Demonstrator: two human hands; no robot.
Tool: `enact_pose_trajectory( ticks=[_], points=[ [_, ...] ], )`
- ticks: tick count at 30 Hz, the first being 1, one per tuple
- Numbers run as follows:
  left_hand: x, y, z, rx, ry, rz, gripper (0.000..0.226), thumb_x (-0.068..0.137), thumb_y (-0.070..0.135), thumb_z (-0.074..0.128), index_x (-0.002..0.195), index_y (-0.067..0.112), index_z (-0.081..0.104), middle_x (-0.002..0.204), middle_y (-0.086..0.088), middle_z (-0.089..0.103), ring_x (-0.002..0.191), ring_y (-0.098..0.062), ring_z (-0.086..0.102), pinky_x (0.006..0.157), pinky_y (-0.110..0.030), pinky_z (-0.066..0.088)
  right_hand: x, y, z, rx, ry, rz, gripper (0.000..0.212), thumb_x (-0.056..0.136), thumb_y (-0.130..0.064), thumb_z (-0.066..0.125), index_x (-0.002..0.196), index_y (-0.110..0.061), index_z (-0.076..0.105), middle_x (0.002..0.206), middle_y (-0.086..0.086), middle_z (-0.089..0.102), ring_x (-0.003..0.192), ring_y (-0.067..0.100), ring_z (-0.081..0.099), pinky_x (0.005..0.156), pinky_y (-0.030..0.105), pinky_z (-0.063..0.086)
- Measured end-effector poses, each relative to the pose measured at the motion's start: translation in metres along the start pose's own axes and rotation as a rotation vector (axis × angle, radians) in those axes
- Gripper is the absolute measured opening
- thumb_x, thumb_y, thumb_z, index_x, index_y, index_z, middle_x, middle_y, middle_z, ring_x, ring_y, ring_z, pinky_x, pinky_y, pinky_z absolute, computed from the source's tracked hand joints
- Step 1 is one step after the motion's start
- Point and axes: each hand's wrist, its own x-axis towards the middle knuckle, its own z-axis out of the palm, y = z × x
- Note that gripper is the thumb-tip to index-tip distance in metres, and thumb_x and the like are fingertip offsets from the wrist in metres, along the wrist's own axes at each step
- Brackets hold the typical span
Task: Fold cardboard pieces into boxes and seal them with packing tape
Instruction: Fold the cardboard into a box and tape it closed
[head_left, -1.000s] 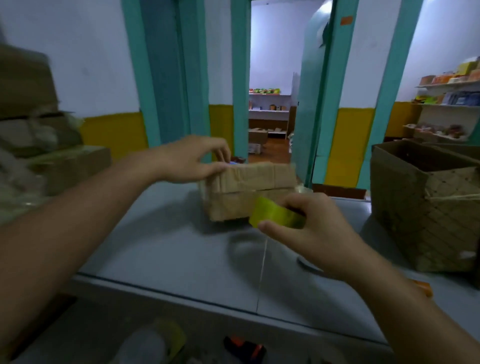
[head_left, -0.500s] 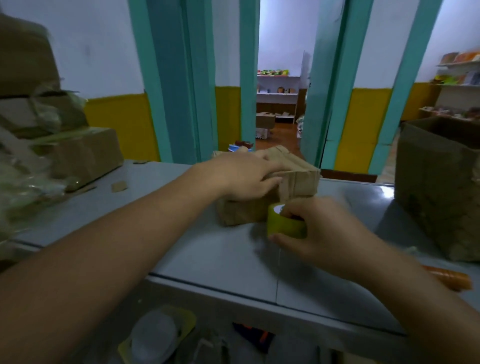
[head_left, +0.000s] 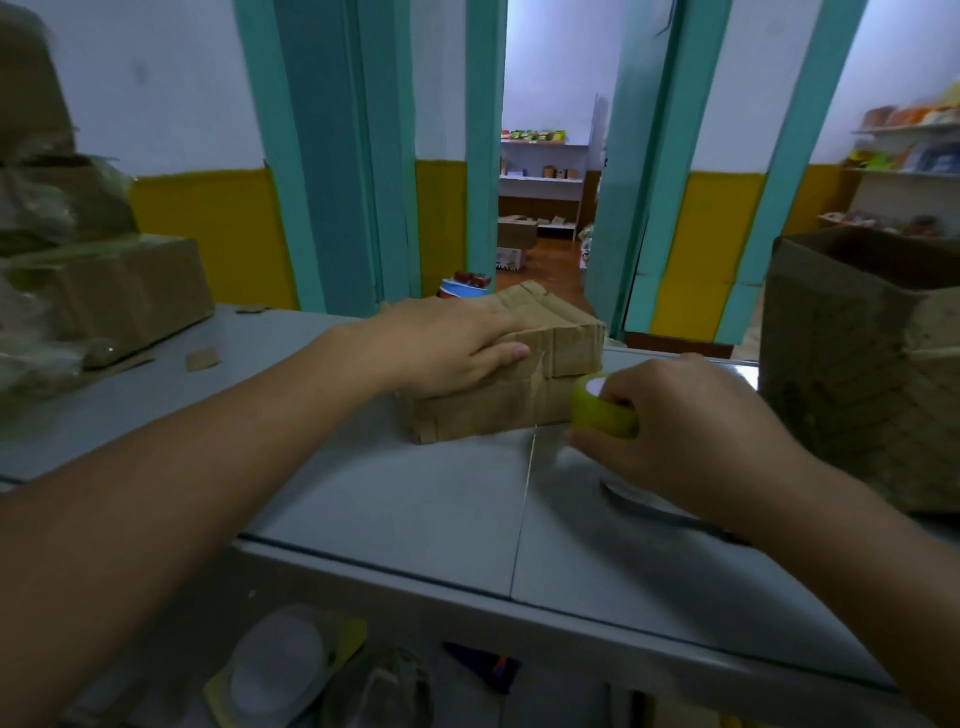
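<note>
Hiding half the tape roll (head_left: 601, 414), right hand (head_left: 691, 421) fingers clamp it; left hand (head_left: 441, 348) fingers lie straight on the box (head_left: 519, 410).

A grey table (head_left: 363, 493) with a thin seam (head_left: 523, 519) running front to back carries everything. Toward 12 o'clock from its middle sits a small cardboard box (head_left: 498, 410), closed, flat on the top. At 3 o'clock stands a large open carton (head_left: 852, 374) – well apart from the small one. At 9 to 10 o'clock a stack of wrapped cartons (head_left: 124, 291) rests on the table, with a cardboard scrap (head_left: 201, 358) lying just beside it. A yellow-green tape roll (head_left: 597, 410), gripped by the right hand (head_left: 685, 421), is at the small box's 3 o'clock corner – whether it touches the table cannot be told.
</note>
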Motion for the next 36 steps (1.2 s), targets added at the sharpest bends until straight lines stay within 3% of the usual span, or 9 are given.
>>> enact_pose_trajectory(
  ticks=[5, 10, 15, 18, 24, 29, 33, 36],
  points=[
    [-0.002, 0.003, -0.002, 0.021, 0.050, 0.022, 0.051, 0.106, 0.064, 0.024, 0.150, 0.045, 0.043, 0.151, 0.011, 0.052, 0.126, -0.015, 0.057, 0.078, -0.034, 0.048, 0.012, 0.017, 0.000, -0.092, -0.034, 0.079, 0.036, 0.088, -0.069, 0.059, 0.095, -0.034, 0.060, 0.076, -0.011, 0.055, 0.069, 0.005, 0.054, 0.070, 0.028, 0.055],
    [-0.005, 0.004, -0.002, 0.021, 0.063, 0.022, 0.053, 0.107, 0.062, 0.025, 0.154, 0.044, 0.041, 0.154, 0.013, 0.049, 0.131, -0.012, 0.053, 0.079, -0.029, 0.045, 0.029, 0.032, -0.001, -0.187, -0.014, 0.208, 0.057, 0.080, -0.082, 0.056, 0.080, -0.025, 0.061, 0.070, -0.004, 0.062, 0.064, 0.012, 0.060, 0.058, 0.029, 0.054],
    [-0.007, 0.006, -0.005, 0.006, 0.042, -0.005, 0.051, 0.108, 0.059, 0.027, 0.154, 0.044, 0.042, 0.151, 0.014, 0.051, 0.127, -0.009, 0.052, 0.066, -0.016, 0.031, 0.042, 0.036, 0.007, -0.207, -0.019, 0.220, 0.062, 0.078, -0.085, 0.055, 0.077, -0.023, 0.061, 0.069, -0.001, 0.062, 0.065, 0.014, 0.060, 0.058, 0.028, 0.050],
    [-0.009, 0.006, -0.007, 0.004, 0.036, -0.005, 0.051, 0.107, 0.060, 0.026, 0.154, 0.045, 0.041, 0.150, 0.015, 0.050, 0.124, -0.005, 0.050, 0.069, -0.022, 0.036, 0.050, 0.040, 0.012, -0.212, 0.007, 0.213, 0.061, 0.079, -0.084, 0.055, 0.080, -0.023, 0.060, 0.070, -0.002, 0.058, 0.064, 0.013, 0.056, 0.056, 0.028, 0.043],
    [-0.009, 0.007, -0.011, -0.045, -0.027, -0.034, 0.050, 0.105, 0.063, 0.025, 0.148, 0.047, 0.044, 0.141, 0.014, 0.056, 0.109, -0.002, 0.048, 0.078, -0.028, 0.043, 0.066, 0.045, 0.016, -0.198, 0.003, 0.159, 0.059, 0.080, -0.081, 0.058, 0.087, -0.023, 0.062, 0.072, -0.002, 0.056, 0.067, 0.014, 0.054, 0.058, 0.029, 0.041],
    [-0.005, 0.021, -0.020, -0.036, -0.083, -0.056, 0.071, 0.085, 0.091, 0.029, 0.142, 0.051, 0.039, 0.133, 0.018, 0.057, 0.105, -0.006, 0.057, 0.065, -0.025, 0.042, 0.067, 0.049, 0.024, -0.203, 0.018, 0.158, 0.063, 0.079, -0.083, 0.055, 0.092, -0.023, 0.064, 0.074, -0.003, 0.057, 0.070, 0.015, 0.058, 0.067, 0.033, 0.053],
    [0.010, 0.050, -0.009, 0.216, 0.077, -0.132, 0.081, 0.081, 0.094, 0.043, 0.136, 0.035, 0.041, 0.121, 0.012, 0.062, 0.094, -0.010, 0.056, 0.054, -0.025, 0.031, 0.070, 0.047, 0.028, -0.186, 0.007, 0.189, 0.062, 0.079, -0.083, 0.057, 0.097, -0.024, 0.065, 0.080, -0.002, 0.061, 0.075, 0.016, 0.060, 0.073, 0.035, 0.058],
    [0.022, 0.053, -0.001, 0.208, 0.160, -0.131, 0.064, 0.086, 0.083, 0.054, 0.128, 0.037, 0.043, 0.119, 0.011, 0.063, 0.090, -0.011, 0.052, 0.056, -0.025, 0.033, 0.069, 0.047, 0.033, -0.143, -0.035, 0.196, 0.060, 0.080, -0.082, 0.058, 0.098, -0.025, 0.063, 0.085, -0.002, 0.059, 0.077, 0.015, 0.058, 0.074, 0.034, 0.057]
  ],
)
